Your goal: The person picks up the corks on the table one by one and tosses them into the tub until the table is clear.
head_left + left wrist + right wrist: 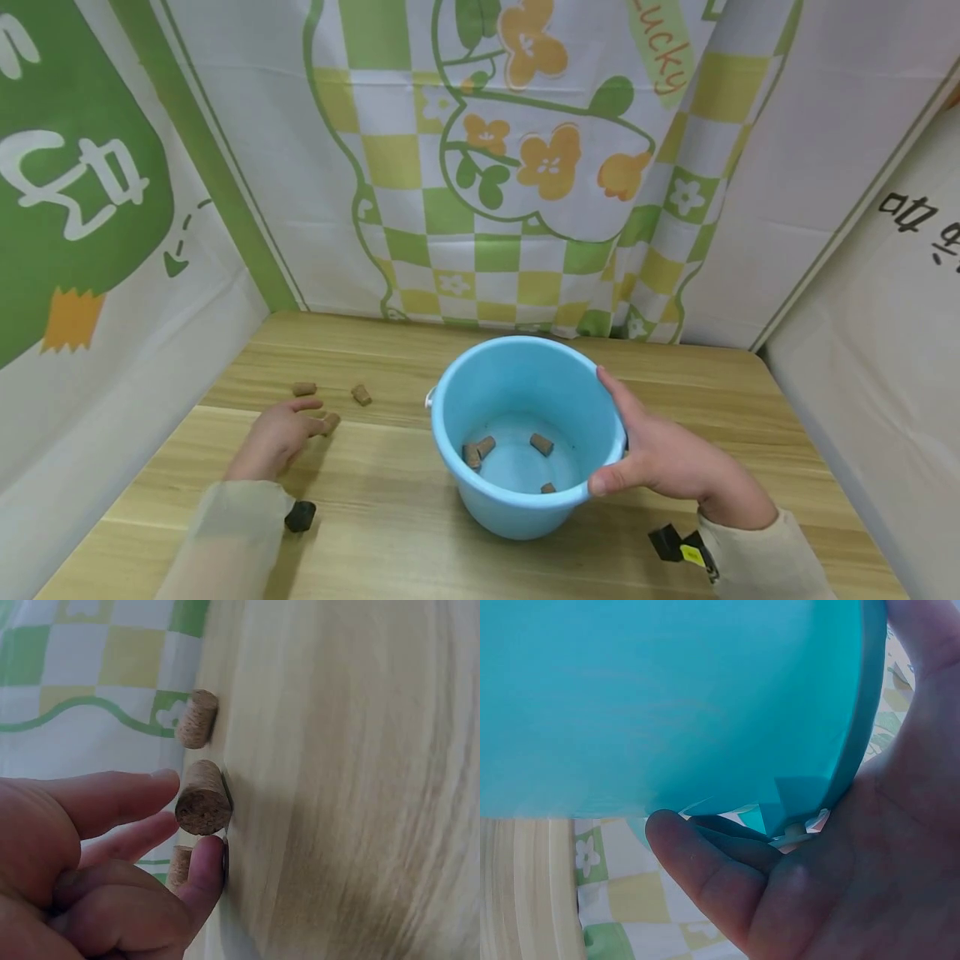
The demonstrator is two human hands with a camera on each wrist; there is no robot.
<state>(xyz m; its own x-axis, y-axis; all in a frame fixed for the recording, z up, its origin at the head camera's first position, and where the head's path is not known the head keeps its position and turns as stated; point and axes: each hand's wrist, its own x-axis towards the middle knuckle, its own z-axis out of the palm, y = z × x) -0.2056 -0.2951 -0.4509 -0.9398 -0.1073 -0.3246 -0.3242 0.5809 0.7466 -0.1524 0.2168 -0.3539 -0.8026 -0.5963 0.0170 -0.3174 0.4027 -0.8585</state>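
Note:
A light-blue bucket (525, 512) stands on the table, with several small corks (542, 444) lying on its bottom. My right hand (660, 454) grips the bucket's right rim, thumb on the near side and fingers around the outside. In the right wrist view the bucket wall (667, 705) fills most of the picture. Left of the bucket, my left hand (273, 437) reaches to a cork (202, 799) on the table. Its digits lie on either side of that cork, not visibly closed on it. Two more corks lie beyond, one cork (303, 388) left, another cork (362, 394) right.
The wooden table (390, 492) ends at a patterned curtain (525, 275) at the back. White printed sheets hang on the left and right sides. A white handle joint (429, 398) sticks out from the bucket's left rim.

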